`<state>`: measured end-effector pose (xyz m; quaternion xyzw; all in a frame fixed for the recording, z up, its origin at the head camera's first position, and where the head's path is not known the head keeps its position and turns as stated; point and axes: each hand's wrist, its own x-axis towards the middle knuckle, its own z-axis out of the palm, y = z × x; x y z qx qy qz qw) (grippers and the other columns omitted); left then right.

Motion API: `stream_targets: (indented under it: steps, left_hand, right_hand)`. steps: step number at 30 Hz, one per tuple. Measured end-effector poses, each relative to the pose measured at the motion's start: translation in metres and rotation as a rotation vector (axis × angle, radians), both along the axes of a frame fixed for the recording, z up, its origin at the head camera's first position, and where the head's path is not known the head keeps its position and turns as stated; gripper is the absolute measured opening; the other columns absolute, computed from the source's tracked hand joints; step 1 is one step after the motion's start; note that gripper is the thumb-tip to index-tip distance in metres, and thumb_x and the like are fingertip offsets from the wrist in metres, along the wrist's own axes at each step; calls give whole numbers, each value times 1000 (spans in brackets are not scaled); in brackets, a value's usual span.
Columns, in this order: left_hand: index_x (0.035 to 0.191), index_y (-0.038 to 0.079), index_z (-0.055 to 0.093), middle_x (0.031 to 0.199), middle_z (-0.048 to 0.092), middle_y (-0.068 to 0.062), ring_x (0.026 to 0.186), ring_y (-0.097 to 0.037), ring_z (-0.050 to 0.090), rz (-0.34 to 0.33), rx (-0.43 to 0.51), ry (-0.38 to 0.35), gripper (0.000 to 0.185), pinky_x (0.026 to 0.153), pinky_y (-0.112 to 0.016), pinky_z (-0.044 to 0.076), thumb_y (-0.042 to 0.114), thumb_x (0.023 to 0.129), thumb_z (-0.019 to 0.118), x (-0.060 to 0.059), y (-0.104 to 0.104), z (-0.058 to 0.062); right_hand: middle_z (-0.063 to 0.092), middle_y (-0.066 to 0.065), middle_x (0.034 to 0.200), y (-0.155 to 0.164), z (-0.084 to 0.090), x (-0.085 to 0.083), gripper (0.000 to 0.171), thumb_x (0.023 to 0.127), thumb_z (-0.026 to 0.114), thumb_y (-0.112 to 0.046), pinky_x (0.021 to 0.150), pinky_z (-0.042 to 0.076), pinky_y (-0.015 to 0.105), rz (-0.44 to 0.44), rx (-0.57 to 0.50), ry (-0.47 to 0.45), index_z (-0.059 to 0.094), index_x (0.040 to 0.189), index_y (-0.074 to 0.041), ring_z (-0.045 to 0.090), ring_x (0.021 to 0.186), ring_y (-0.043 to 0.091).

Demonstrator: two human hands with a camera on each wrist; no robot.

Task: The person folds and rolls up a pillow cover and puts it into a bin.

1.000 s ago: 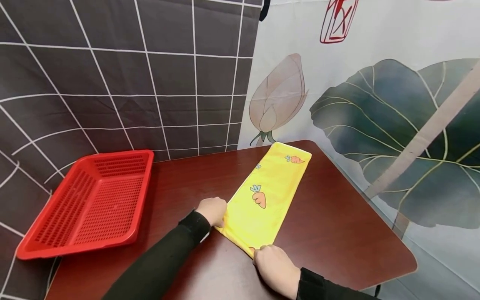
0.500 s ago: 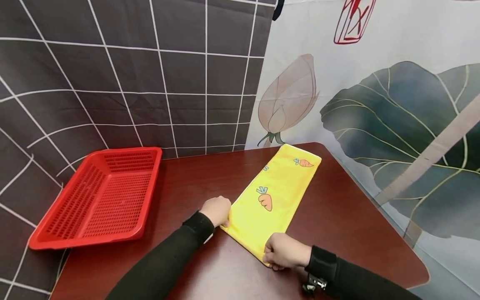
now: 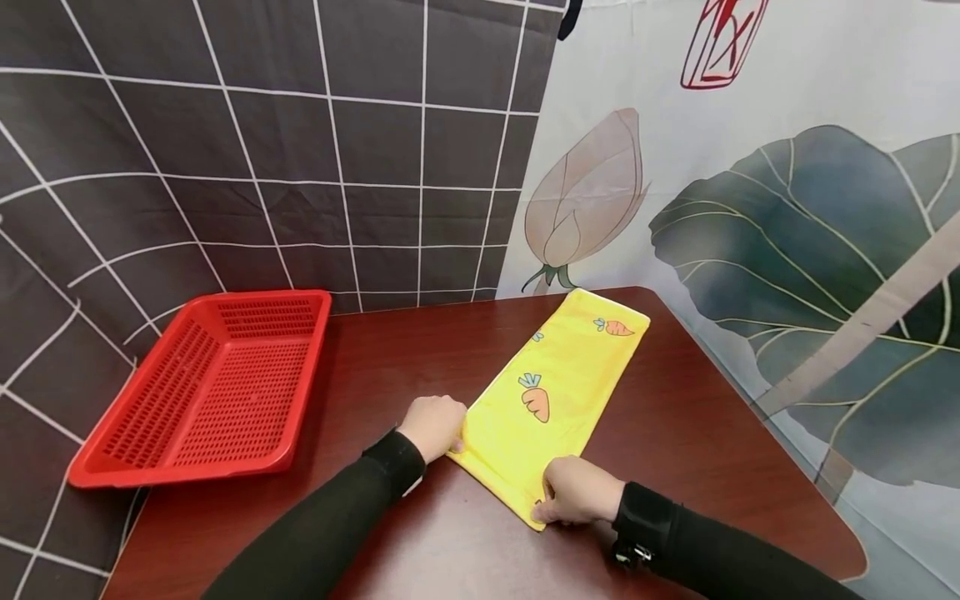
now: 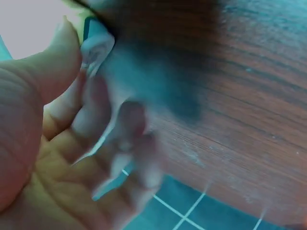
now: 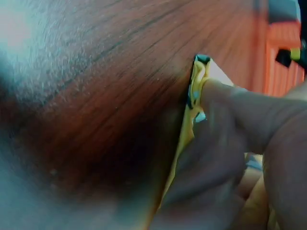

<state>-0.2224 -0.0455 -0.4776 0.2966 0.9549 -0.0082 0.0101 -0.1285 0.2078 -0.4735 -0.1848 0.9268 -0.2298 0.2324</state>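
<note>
A long folded yellow cloth [image 3: 558,400] printed with orange carrots lies diagonally on the dark red-brown table [image 3: 390,358]. My left hand [image 3: 435,425] pinches the cloth's near left corner. My right hand [image 3: 573,493] grips the near right corner, fingers curled over the edge. In the right wrist view my fingers [image 5: 230,143] hold the yellow cloth's edge [image 5: 195,96] just off the wood. In the blurred left wrist view my thumb and curled fingers [image 4: 120,139] close around a pale cloth edge [image 4: 96,48]. Both arms wear black sleeves.
A red perforated plastic basket [image 3: 206,392] sits at the table's left, overhanging its left edge. Behind stand a dark grid-pattern curtain and a pale curtain with a flower bud and big leaf. The table's rounded right corner [image 3: 847,550] is near my right arm.
My right hand has shifted along the cloth's near edge and turned inward, now gripping the corner. The left hand holds its place. The head view has drifted slightly left.
</note>
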Motion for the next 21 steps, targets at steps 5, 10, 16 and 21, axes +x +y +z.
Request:
stream_targets:
  steps: [5, 10, 16, 21]
  left_hand:
    - [82, 22, 73, 82, 68, 3, 76, -19, 62, -263, -79, 210, 12, 69, -30, 49, 13, 88, 78, 11, 0, -3]
    - [76, 22, 70, 78, 61, 4, 71, -14, 57, -432, -62, 275, 24, 66, -27, 50, 8, 94, 72, 26, -10, -2]
    - [81, 22, 70, 81, 65, 6, 84, -15, 62, -460, 18, 241, 16, 83, -30, 55, 15, 94, 74, 33, -25, -11]
    - [92, 25, 75, 89, 74, 11, 89, -11, 65, -491, 33, 238, 9, 89, -26, 55, 16, 93, 78, 33, -34, -12]
  right_hand:
    - [48, -11, 65, -16, -2, 18, 31, 79, 84, -11, 56, 39, 24, 80, 89, 387, 56, 71, -20, 43, 59, 5]
    - [52, -3, 64, -33, -7, 43, 22, 83, 78, -8, 53, 43, 26, 209, 355, 739, 63, 68, -16, 50, 58, 12]
    - [51, 0, 58, -52, -15, 56, 23, 86, 79, -22, 45, 44, 31, 207, 538, 943, 67, 71, -10, 51, 52, 16]
    - [49, -1, 53, -64, -18, 58, 18, 86, 76, -16, 40, 45, 33, 122, 503, 991, 63, 77, -8, 50, 46, 16]
